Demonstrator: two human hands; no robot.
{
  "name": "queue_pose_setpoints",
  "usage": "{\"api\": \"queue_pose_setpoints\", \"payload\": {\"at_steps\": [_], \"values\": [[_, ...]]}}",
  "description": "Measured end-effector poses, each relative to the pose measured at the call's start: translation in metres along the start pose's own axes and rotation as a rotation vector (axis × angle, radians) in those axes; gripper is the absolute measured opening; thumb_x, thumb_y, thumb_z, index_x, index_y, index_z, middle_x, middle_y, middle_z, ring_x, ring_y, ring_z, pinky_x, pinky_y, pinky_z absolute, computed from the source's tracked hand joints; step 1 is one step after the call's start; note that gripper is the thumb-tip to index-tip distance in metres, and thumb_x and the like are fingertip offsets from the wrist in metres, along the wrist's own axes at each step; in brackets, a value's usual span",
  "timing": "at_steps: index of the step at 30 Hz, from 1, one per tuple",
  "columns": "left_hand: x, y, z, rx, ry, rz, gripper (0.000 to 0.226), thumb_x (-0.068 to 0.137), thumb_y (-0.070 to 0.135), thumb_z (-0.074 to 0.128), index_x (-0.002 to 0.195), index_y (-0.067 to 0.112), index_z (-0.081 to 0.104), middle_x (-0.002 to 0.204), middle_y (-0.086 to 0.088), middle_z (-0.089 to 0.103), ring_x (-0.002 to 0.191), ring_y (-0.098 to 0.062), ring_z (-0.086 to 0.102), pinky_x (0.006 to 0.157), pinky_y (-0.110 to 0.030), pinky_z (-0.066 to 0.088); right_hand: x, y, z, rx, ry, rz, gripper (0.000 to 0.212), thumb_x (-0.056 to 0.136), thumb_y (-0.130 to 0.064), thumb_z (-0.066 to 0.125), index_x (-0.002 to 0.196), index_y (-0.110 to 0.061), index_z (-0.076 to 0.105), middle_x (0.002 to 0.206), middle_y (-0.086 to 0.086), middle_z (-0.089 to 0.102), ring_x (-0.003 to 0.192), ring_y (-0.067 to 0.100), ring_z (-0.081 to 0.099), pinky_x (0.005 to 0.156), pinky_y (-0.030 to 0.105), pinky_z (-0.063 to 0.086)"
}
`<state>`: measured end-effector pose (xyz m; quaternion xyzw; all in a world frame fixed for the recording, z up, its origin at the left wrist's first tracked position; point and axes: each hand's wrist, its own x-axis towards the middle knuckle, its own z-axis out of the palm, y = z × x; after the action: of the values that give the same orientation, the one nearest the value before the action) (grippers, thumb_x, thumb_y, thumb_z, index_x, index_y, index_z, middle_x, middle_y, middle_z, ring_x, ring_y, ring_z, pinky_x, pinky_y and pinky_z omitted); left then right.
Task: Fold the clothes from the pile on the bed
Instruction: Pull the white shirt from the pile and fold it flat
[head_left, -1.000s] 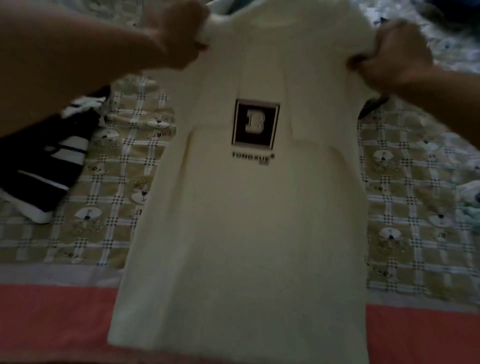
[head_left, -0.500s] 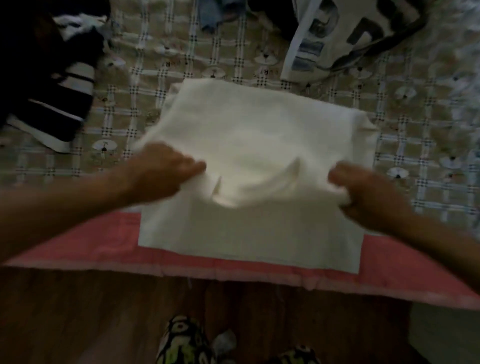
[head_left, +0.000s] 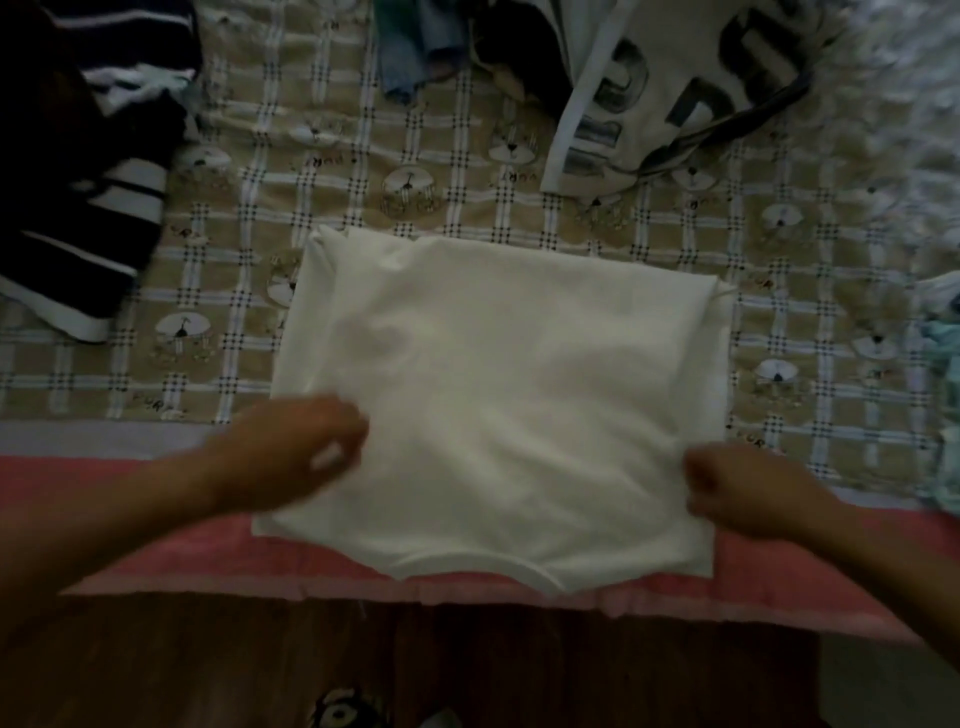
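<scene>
Through the head camera I am looking down at the white shirt, which is lying folded into a rough rectangle on the bed. Its near edge is resting on the bed's pink border, with the curved neckline sitting at that near edge. The left hand is lying on the shirt's near left side, blurred. Its fingers are curling over the fabric, and a bit of white cloth is showing between them, so I am reading it as gripping the shirt. The right hand is sitting at the near right edge, its fingers curling tight and pinching the cloth there.

A dark striped garment is lying at the far left, well apart from the shirt. A blue garment and a pale garment with large dark letters are lying beyond it. Pale teal clothes are showing at the right edge. Wooden floor is running below the bed.
</scene>
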<state>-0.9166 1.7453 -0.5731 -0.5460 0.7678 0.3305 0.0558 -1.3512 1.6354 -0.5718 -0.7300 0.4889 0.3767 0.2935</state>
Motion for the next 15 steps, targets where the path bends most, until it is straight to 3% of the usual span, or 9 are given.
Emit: {"api": "queue_pose_setpoints", "payload": {"at_steps": [1,3,5,7,9,11,15], "values": [[0.016,-0.005,-0.015,-0.083,0.206,-0.108,0.008,0.090,0.026,0.061,0.084,0.029,0.057,0.082,0.012,0.055,0.075,-0.011,0.056,0.065,-0.028,0.044,0.008,0.000,-0.015,0.221,0.157,0.016,0.018,0.080,-0.040,0.063,0.076,-0.025,0.055,0.081,-0.002,0.060,0.077,0.021,0.060,0.065,0.034,0.049],[0.055,-0.027,-0.036,-0.267,0.437,-0.459,0.008,0.093,0.025,0.061,0.090,0.018,0.061,0.085,0.002,0.059,0.077,-0.021,0.058,0.066,-0.031,0.043,0.032,-0.001,-0.046,0.646,0.418,0.120,0.022,0.083,-0.037,0.070,0.084,-0.019,0.057,0.080,0.001,0.061,0.073,0.020,0.059,0.063,0.033,0.047],[0.091,-0.044,-0.048,-0.521,0.526,-0.816,0.030,0.093,0.040,0.057,0.094,0.011,0.062,0.095,-0.006,0.065,0.084,-0.028,0.060,0.072,-0.034,0.046,0.061,-0.004,-0.071,1.057,0.477,0.265,0.035,0.082,-0.039,0.073,0.101,-0.017,0.055,0.097,0.007,0.064,0.084,0.023,0.062,0.074,0.040,0.054],[0.117,-0.053,-0.054,-0.786,0.586,-0.994,0.042,0.089,0.051,0.056,0.089,0.010,0.062,0.099,-0.013,0.068,0.087,-0.030,0.065,0.081,-0.037,0.053,0.088,-0.004,-0.089,1.353,0.483,0.355,0.049,0.079,-0.040,0.076,0.112,-0.016,0.049,0.113,0.010,0.061,0.094,0.025,0.063,0.081,0.045,0.057],[0.135,-0.057,-0.056,-0.922,0.642,-1.053,0.049,0.085,0.051,0.063,0.107,0.008,0.060,0.109,-0.013,0.064,0.091,-0.028,0.063,0.078,-0.037,0.053,0.108,-0.005,-0.099,1.533,0.504,0.386,0.056,0.076,-0.035,0.079,0.116,-0.017,0.045,0.118,0.008,0.058,0.096,0.026,0.063,0.080,0.048,0.058],[0.147,-0.056,-0.059,-1.039,0.627,-1.034,0.057,0.081,0.042,0.072,0.125,0.011,0.053,0.117,-0.009,0.060,0.093,-0.025,0.062,0.071,-0.034,0.054,0.115,-0.005,-0.103,1.566,0.525,0.364,0.050,0.077,-0.024,0.080,0.114,-0.020,0.046,0.115,0.006,0.058,0.096,0.025,0.061,0.081,0.047,0.056],[0.150,-0.062,-0.064,-0.994,0.638,-0.890,0.030,0.085,0.021,0.071,0.111,0.021,0.056,0.106,-0.002,0.054,0.079,-0.013,0.050,0.058,-0.026,0.041,0.116,0.008,-0.108,1.522,0.465,0.263,0.028,0.087,-0.004,0.065,0.113,-0.013,0.060,0.111,0.011,0.061,0.090,0.023,0.060,0.073,0.039,0.052]]}}
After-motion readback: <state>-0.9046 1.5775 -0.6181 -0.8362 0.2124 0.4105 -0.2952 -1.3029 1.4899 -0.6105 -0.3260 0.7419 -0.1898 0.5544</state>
